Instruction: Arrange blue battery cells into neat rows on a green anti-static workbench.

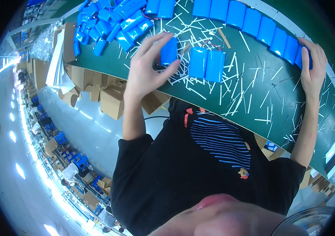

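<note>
My left hand (145, 65) is around a blue shrink-wrapped battery pack (169, 52), with fingertips at its far end and the thumb at its near right corner. To the right, two more blue packs (206, 65) lie side by side on the green table, red and dark wires at their far ends. At the right end of a curved row of blue packs (249, 21), my right hand (313, 65) has its thumb and fingers about the last pack (306, 59), which is partly hidden by the hand.
A heap of blue packs (112, 21) covers the table's far left. Thin white strips (236, 102) and dark wire bits are scattered over the green tabletop (254, 114). A cardboard box (70, 43) with white sheets (57, 61) stands at the left edge; open cartons (112, 103) sit below.
</note>
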Demonstrator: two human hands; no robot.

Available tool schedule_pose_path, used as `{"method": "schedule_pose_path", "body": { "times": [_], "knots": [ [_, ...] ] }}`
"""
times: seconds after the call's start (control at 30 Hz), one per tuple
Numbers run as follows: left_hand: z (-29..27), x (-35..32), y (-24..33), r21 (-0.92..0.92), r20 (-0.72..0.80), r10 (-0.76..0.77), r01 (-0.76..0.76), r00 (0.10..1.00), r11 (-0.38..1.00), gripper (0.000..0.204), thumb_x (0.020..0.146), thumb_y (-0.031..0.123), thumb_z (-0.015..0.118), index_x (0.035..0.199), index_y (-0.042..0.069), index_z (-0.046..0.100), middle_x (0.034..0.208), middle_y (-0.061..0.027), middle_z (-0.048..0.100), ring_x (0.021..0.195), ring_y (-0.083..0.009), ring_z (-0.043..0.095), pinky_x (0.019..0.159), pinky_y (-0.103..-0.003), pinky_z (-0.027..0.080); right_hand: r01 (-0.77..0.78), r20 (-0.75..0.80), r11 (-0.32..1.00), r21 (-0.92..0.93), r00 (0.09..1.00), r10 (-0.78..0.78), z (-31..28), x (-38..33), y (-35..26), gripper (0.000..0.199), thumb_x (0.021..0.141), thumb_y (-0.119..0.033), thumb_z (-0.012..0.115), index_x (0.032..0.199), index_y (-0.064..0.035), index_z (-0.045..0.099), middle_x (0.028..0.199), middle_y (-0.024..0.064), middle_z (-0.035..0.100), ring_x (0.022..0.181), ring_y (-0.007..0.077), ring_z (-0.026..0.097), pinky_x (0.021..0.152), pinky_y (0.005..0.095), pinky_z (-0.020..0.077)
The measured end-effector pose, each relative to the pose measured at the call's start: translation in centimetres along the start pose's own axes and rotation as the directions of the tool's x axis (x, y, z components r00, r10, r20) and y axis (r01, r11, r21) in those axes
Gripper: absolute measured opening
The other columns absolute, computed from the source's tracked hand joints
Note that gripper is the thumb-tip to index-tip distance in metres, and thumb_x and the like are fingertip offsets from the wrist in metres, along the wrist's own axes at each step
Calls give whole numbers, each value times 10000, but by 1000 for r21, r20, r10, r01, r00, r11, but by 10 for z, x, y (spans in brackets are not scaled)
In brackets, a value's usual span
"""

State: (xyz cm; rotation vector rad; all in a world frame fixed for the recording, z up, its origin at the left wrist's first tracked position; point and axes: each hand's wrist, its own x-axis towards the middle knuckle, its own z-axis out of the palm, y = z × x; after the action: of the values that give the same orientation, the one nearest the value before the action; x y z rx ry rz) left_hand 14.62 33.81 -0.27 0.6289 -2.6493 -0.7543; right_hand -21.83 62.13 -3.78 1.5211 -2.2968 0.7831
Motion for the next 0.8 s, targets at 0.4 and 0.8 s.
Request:
{"method": "schedule_pose_path", "body": {
  "times": [0.4, 0.8],
  "knots": [
    [-3, 55, -24, 476, -249, 248, -104, 936, 873, 405, 871, 221, 868, 1225, 60, 755, 1239, -108, 685, 984, -278, 679, 856, -337, 567, -25, 22, 998, 49, 999, 24, 1, 1, 1, 300, 1108, -278, 543, 1259, -120, 748, 1220, 44, 742, 1202, 273, 629, 1132, 377, 402],
    [18, 89, -22, 408, -65, 140, -102, 988, 907, 355, 883, 146, 835, 1219, 72, 744, 1237, -89, 677, 1020, -272, 670, 880, -349, 566, 30, -31, 1000, 2, 999, -30, -4, -1, 7, 284, 1100, -273, 556, 1241, -131, 758, 1209, 40, 744, 1216, 268, 629, 1131, 379, 408]
  ]
}}
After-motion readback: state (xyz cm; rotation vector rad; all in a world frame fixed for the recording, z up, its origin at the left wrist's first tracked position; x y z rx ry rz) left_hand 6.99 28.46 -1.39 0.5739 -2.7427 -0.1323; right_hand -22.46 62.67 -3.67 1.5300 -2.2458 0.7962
